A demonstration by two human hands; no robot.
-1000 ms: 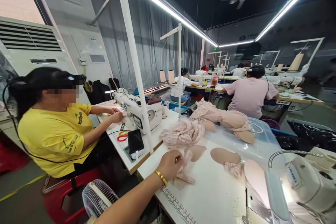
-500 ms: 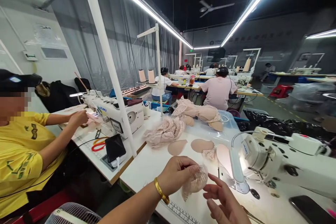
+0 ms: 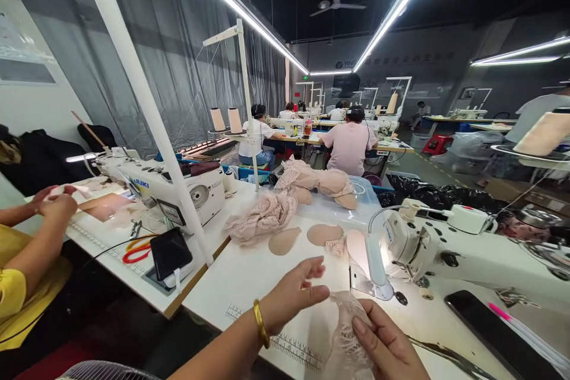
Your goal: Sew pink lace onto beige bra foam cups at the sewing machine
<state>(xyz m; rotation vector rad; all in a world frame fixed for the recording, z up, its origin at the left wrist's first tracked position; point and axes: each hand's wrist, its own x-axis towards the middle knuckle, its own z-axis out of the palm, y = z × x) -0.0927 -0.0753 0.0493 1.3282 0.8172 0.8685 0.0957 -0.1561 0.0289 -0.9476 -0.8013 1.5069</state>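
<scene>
My right hand [image 3: 387, 341] pinches a sheer beige lace piece [image 3: 350, 338] between thumb and fingers, above the front of the white table. Just to its left is my left hand [image 3: 294, 294], wearing a gold bangle, with thumb and fingers apart. Its thumb tip lies by the lace's upper edge; whether they touch I cannot tell. Beyond the hands lie a beige teardrop-shaped cup piece [image 3: 285, 241], a second cup piece [image 3: 323, 234] and a small lace scrap [image 3: 337, 246]. Farther back sits a heap of beige lace [image 3: 267, 214].
A lit white sewing machine [image 3: 414, 243] stands at right, with a black phone [image 3: 494, 332] and pink pen [image 3: 503, 312] before it. Behind is a clear plastic bin [image 3: 374, 205] bearing lace cups. At left, a co-worker's hands [image 3: 56, 205] work beside another sewing machine [image 3: 196, 187].
My left hand has let go of the lace piece and its fingers have opened. My right hand has taken hold of it and brought it lower. The view has swung right.
</scene>
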